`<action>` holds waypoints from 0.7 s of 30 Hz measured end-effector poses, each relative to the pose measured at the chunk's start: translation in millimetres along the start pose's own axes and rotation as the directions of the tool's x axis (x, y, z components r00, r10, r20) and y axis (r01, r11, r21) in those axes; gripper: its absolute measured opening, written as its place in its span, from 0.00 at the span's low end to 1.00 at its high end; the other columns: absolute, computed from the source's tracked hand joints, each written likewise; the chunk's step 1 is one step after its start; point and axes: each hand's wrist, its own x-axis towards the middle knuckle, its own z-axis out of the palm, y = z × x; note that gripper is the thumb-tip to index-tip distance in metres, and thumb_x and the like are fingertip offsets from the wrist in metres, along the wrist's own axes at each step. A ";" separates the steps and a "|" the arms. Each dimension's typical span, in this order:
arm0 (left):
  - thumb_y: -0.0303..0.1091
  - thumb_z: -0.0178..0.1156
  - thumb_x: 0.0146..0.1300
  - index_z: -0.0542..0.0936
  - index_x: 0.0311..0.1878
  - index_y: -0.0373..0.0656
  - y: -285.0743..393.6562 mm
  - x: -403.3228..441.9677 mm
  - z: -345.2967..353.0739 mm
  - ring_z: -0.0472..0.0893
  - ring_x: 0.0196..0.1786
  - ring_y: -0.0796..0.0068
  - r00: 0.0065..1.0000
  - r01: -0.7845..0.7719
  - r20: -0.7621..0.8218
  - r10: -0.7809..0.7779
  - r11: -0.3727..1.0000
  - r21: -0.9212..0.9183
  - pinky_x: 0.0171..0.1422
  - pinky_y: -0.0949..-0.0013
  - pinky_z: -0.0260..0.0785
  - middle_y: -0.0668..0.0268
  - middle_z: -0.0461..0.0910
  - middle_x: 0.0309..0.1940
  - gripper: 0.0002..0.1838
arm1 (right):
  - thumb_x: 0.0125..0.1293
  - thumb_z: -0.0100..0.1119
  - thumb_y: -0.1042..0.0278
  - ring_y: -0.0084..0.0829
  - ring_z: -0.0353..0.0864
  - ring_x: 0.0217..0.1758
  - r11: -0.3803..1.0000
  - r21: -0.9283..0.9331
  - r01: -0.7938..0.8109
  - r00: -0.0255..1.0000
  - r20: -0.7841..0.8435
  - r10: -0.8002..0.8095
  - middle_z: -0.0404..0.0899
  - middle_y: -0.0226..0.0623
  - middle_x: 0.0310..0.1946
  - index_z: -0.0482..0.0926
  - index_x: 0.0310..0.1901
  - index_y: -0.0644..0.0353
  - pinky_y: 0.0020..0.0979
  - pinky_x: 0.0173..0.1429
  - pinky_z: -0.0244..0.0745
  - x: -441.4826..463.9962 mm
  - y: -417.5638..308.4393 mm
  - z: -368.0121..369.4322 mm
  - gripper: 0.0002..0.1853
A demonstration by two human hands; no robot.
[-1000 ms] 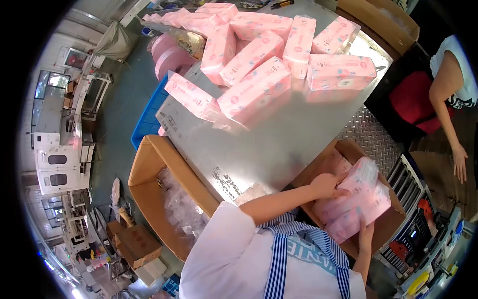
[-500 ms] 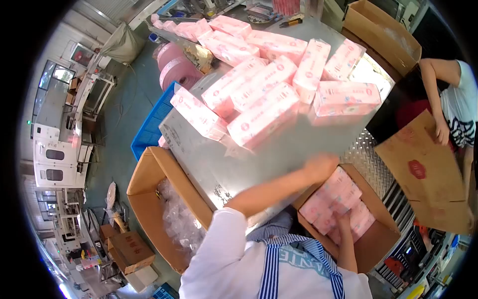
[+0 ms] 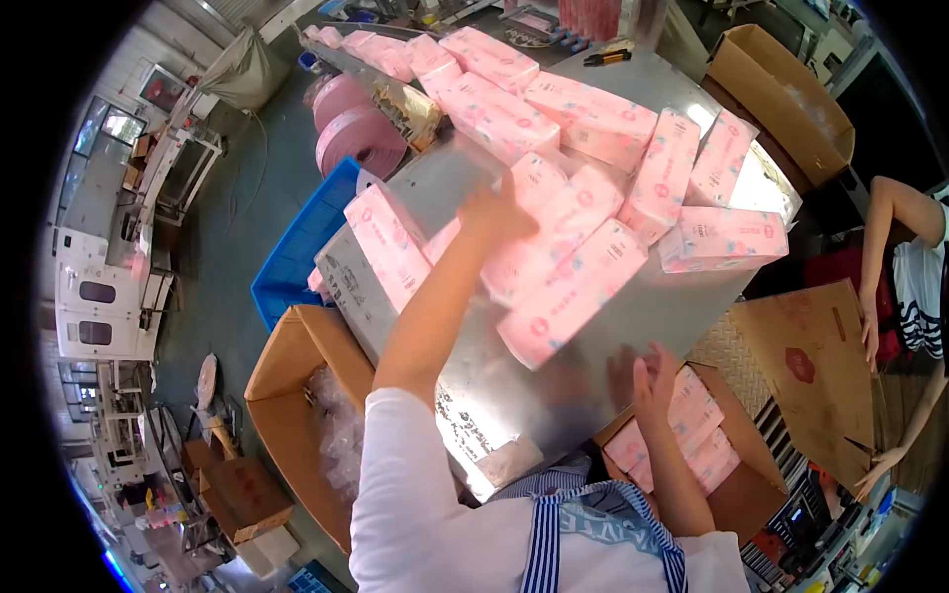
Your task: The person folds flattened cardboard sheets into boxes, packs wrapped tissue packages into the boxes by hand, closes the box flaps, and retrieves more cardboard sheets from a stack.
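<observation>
Working at pink packs, ctr & upper ctr of frame.
L hand over packs, blurred, can't tell grip; R hand up, fingers loosely spread, nr box w/ packs, lower rt.

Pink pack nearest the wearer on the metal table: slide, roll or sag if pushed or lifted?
The pink pack would probably slide readily, as the metal table looks smooth and reflective. Rolling seems unlikely: it's a long block with flat sides. It should mostly hold its shape when lifted, since its edges look fairly straight.
</observation>
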 end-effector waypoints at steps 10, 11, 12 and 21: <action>0.68 0.51 0.55 0.54 0.70 0.40 -78.8 -19.6 51.8 0.70 0.61 0.63 0.919 0.122 0.303 0.251 0.551 -0.826 0.64 0.62 0.62 0.51 0.67 0.61 0.49 | 0.70 0.38 0.41 0.34 0.70 0.57 0.588 0.622 -0.517 0.840 0.235 0.490 0.68 0.39 0.57 0.60 0.63 0.61 0.33 0.59 0.69 80.8 6.9 46.9 0.32; 0.69 0.49 0.57 0.56 0.69 0.38 -77.3 -17.2 52.7 0.72 0.59 0.64 0.913 0.207 0.328 0.244 0.414 -0.886 0.64 0.63 0.62 0.52 0.69 0.59 0.48 | 0.70 0.38 0.41 0.34 0.70 0.58 0.577 0.605 -0.549 0.818 0.245 0.521 0.67 0.39 0.58 0.60 0.64 0.60 0.34 0.60 0.69 81.4 3.1 47.2 0.32; 0.70 0.47 0.57 0.59 0.67 0.39 -73.9 -16.3 56.5 0.71 0.60 0.65 0.906 0.237 0.366 0.212 0.464 -0.854 0.64 0.63 0.62 0.55 0.69 0.60 0.47 | 0.70 0.38 0.42 0.33 0.70 0.57 0.499 0.755 -0.426 0.874 0.200 0.443 0.67 0.39 0.58 0.60 0.64 0.60 0.33 0.59 0.70 79.8 0.3 50.8 0.32; 0.61 0.42 0.66 0.58 0.68 0.44 -38.2 -140.0 83.4 0.68 0.63 0.68 0.943 0.202 0.190 0.272 -0.018 -0.979 0.66 0.61 0.60 0.65 0.66 0.62 0.36 | 0.70 0.38 0.47 0.33 0.70 0.59 0.944 0.331 0.018 0.978 -0.201 0.052 0.67 0.41 0.59 0.60 0.64 0.64 0.32 0.61 0.67 16.0 5.3 -48.3 0.30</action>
